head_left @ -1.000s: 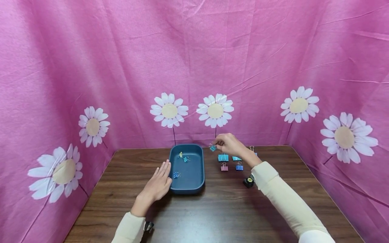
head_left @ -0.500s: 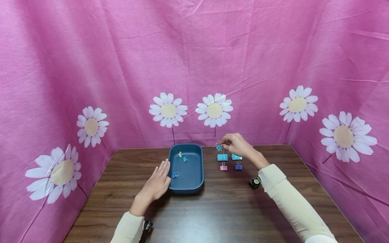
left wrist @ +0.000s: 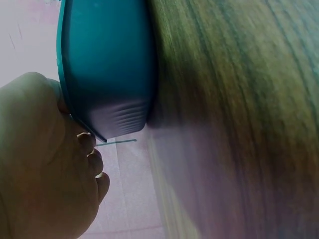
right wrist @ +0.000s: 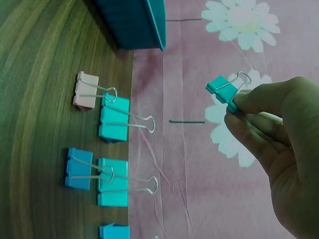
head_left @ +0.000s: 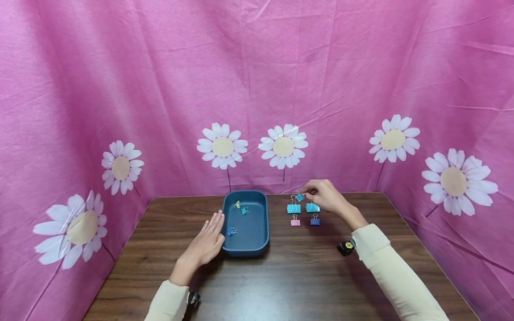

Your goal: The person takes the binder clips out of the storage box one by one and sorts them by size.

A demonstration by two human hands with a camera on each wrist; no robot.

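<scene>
My right hand (head_left: 326, 196) pinches a small teal binder clip (right wrist: 223, 89) between thumb and fingers, held in the air. Below it on the table stand two larger teal binder clips (head_left: 293, 208), a pink one (head_left: 295, 222) and a dark blue one (head_left: 315, 221). The right wrist view also shows part of another blue clip (right wrist: 114, 231). My left hand (head_left: 205, 240) rests with straight fingers against the left rim of a blue tray (head_left: 265, 236). Inside the tray lie a yellow clip (head_left: 237, 204), a teal clip (head_left: 245, 211) and a blue clip (head_left: 232, 231).
The tray stands on a brown wood-grain table (head_left: 257, 290), left of the standing clips. A pink curtain (head_left: 257, 67) with printed white daisies closes in the back and both sides, right behind the table's far edge.
My right hand has moved to the right, away from the tray side and across above the standing clips, still pinching the small teal clip. My left hand stays at the tray's rim.
</scene>
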